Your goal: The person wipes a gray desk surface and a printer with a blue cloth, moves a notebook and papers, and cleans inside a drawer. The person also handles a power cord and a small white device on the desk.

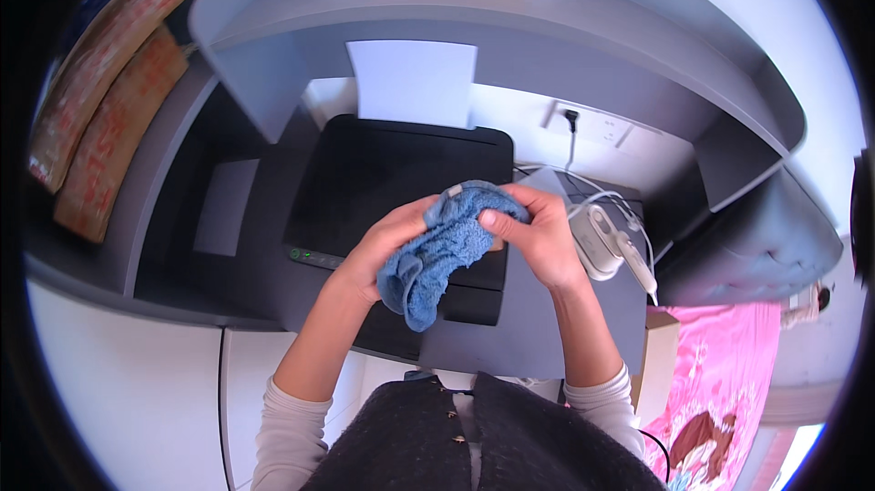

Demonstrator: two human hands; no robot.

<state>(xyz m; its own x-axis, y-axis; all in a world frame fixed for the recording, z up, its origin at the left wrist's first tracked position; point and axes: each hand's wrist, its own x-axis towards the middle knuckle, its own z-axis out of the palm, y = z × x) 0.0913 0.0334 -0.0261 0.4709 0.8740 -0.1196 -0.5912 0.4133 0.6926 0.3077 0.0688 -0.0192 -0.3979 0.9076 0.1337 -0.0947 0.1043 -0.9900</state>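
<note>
A crumpled blue terry cloth (444,245) is held up between both hands, over a black printer (403,176). My left hand (389,238) grips its left side, the fingers partly hidden behind the fabric. With thumb and fingers, my right hand (540,224) pinches the upper right part, where a hemmed edge and a small pale tag show. The cloth's lower end hangs loose in folds. Sheets of white paper (415,81) stand upright at the back of the printer. Small green lights glow on the printer's control panel (314,257) at its left front corner.
The printer stands on a grey desk (540,327) under a curved shelf (478,2). At right lie a white device (595,245) and cables, near a plugged-in wall socket (595,122). Cardboard pieces (123,142) lean at left; a pink bedspread (724,354) lies beyond the desk.
</note>
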